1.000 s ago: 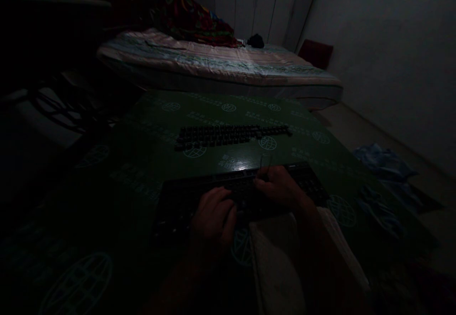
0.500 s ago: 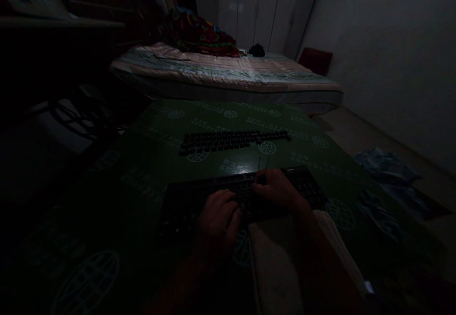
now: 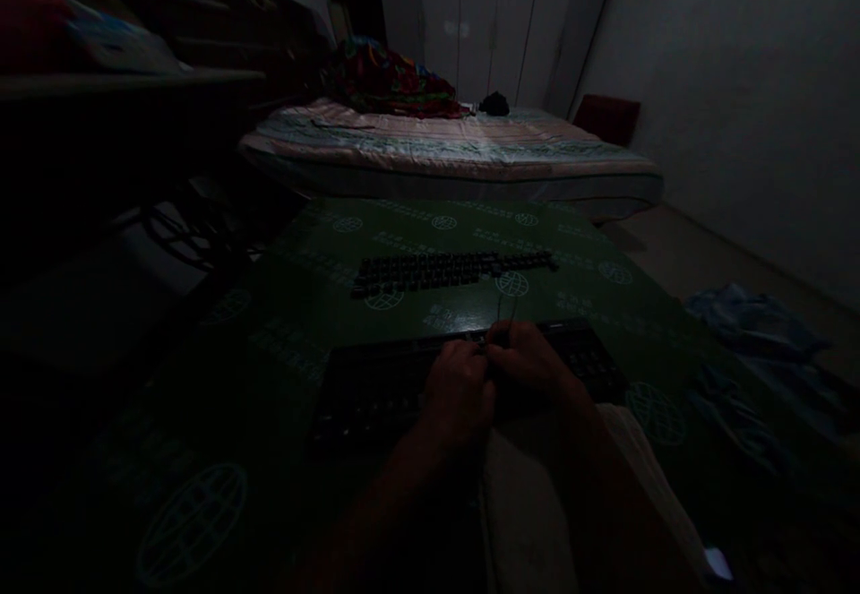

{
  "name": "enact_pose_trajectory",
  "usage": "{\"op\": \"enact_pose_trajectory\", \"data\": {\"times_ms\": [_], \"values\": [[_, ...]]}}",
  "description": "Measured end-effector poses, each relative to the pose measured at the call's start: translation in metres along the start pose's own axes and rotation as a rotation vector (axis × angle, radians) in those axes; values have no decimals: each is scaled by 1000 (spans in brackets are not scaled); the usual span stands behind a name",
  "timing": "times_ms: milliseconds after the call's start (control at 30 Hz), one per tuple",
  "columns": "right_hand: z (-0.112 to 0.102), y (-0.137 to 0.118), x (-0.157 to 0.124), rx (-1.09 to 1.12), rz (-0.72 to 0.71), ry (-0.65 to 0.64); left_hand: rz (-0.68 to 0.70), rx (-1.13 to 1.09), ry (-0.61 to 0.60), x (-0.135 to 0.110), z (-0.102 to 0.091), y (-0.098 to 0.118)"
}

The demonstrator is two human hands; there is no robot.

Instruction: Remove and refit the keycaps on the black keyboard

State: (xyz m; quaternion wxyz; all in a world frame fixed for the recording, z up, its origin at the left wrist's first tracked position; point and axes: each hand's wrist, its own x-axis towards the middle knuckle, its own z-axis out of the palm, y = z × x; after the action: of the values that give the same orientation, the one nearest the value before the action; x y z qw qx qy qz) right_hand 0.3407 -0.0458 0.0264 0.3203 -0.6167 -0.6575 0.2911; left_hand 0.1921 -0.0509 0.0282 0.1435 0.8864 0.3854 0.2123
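The room is very dark. A black keyboard lies on a green printed mat in front of me. My right hand is closed over the keyboard's top edge, pinching a thin wire loop tool that sticks upward. My left hand is curled and pressed against the right one at the same spot; what its fingers hold is hidden. Farther out on the mat, several loose dark keycaps lie in long rows.
A pale cloth covers my lap under my right forearm. Beyond the mat stands a low bed with a colourful cloth heap and a red cushion. Blue cloth lies on the floor at right. Dark furniture fills the left.
My left hand has moved right along the keyboard and now touches my right hand. The right hand stays at the top edge with the wire tool. The view has tilted down slightly.
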Motion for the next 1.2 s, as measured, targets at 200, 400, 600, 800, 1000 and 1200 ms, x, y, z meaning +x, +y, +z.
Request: {"op": "enact_pose_trajectory", "data": {"times_ms": [200, 400, 600, 800, 1000, 1200], "values": [[0, -4, -3, 35, 25, 7, -62, -16, -39, 3, 10, -2], [0, -5, -4, 75, 73, 8, -113, -22, -72, 3, 14, 0], [2, -3, -5, 89, 106, 11, -141, -62, -58, 7, 17, -2], [4, -1, -5, 171, 144, 24, -165, -75, -65, 8, 19, -2], [4, -2, -5, 184, 136, 42, -173, -67, -98, 8, 17, 0], [3, -3, -5, 233, 169, 47, -213, -21, -154, 9, 13, 5]]}}
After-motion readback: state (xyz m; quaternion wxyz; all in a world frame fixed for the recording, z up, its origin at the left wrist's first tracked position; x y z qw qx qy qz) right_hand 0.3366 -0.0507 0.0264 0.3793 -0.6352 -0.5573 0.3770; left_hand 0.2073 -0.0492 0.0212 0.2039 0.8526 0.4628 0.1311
